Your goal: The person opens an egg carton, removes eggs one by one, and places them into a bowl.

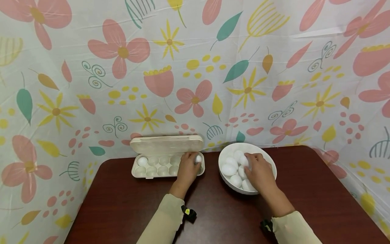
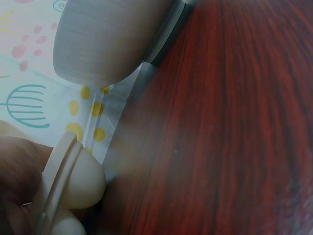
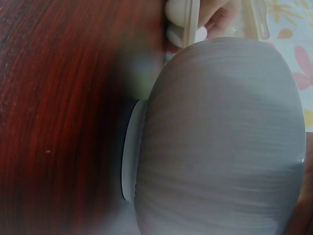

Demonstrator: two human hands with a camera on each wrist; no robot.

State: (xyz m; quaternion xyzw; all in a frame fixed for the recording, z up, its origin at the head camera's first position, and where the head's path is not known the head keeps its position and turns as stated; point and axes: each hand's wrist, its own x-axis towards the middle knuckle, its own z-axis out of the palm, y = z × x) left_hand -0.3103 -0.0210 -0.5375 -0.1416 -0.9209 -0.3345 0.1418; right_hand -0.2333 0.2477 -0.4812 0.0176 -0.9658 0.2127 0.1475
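Note:
An egg carton (image 1: 139,174) with its lid (image 1: 166,145) raised stands at the back of the table, left of the bowl. One white egg (image 1: 142,161) sits in its back left cup. At the carton's right end, my left hand (image 1: 187,169) holds another egg (image 1: 198,159) at the back corner cup. To the right, a white bowl (image 1: 225,180) contains several white eggs (image 1: 229,169). My right hand (image 1: 260,174) reaches in over its right rim and grips an egg (image 1: 244,161). In the right wrist view, the bowl's side (image 3: 220,137) hides that hand's fingers.
A dark red-brown table (image 1: 210,217) carries the carton and bowl. Behind it hangs a floral cloth (image 1: 195,67), close behind the carton's lid and the bowl. Black straps (image 1: 189,213) are on both wrists.

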